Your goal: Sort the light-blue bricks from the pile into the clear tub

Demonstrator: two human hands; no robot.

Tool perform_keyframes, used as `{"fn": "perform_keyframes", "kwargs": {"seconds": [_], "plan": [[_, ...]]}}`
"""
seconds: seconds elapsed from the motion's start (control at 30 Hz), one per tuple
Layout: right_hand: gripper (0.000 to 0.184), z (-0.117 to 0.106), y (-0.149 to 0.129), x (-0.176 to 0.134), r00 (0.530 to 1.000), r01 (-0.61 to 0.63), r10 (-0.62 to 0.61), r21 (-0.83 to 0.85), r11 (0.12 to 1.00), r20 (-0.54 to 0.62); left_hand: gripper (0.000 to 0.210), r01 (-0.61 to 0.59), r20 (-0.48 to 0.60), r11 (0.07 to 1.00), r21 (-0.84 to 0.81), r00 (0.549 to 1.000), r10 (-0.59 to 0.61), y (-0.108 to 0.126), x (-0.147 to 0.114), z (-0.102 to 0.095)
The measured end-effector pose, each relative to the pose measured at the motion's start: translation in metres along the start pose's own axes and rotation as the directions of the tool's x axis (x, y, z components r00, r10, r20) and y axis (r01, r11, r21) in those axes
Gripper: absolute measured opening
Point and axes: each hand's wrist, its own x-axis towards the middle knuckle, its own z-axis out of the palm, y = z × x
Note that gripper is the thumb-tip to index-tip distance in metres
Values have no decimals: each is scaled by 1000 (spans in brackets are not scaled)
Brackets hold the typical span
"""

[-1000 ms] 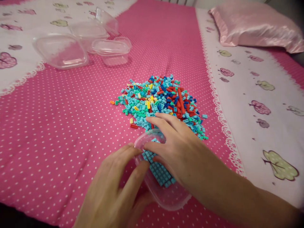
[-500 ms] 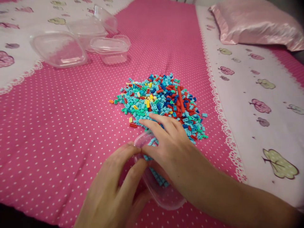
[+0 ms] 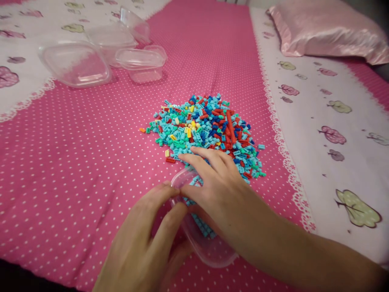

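A clear plastic container [image 3: 212, 257] lies tilted in front of me, with light-blue toy bricks [image 3: 203, 226] inside. My left hand [image 3: 152, 227] grips its left rim, fingers bent at the edge. Over the container reaches my right hand [image 3: 214, 178], its thumb at the left rim beside my left fingertips. The right index and middle fingers stretch apart from that thumb toward the near edge of a brick pile [image 3: 200, 121]. Blue, teal, red and yellow pieces make up the pile, with one long red piece [image 3: 231, 127] on top. My right palm hides part of the container.
Several clear plastic containers [image 3: 75, 65] stand at the back left. A shiny pink pillow [image 3: 328, 32] lies at the back right. Everything rests on a pink dotted bedspread [image 3: 75, 162] with white lace-edged bands. A few loose bricks [image 3: 170, 160] lie beside the pile.
Almost nothing differs. Both hands and the container keep nearly the same place, and the view has shifted very slightly.
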Motion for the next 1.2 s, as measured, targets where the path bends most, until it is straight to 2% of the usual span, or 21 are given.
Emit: {"fn": "perform_keyframes", "kwargs": {"seconds": [0.9,1.03,1.17,1.2], "plan": [[10,1,0,1,1000,-15,15,-39,999,-6,27,8,-19,1000,-30,1000,-8,2,3,2],[14,-8,4,3,1000,3,-3,-19,1000,-24,29,-1,-25,999,-39,1000,0,1,1,3],[4,-20,11,5,997,-31,26,-65,997,-69,33,-45,-32,998,-36,999,44,-2,0,4],[6,-22,12,6,996,-41,33,-94,995,-83,32,-63,-31,998,-26,998,62,-2,1,4]]}}
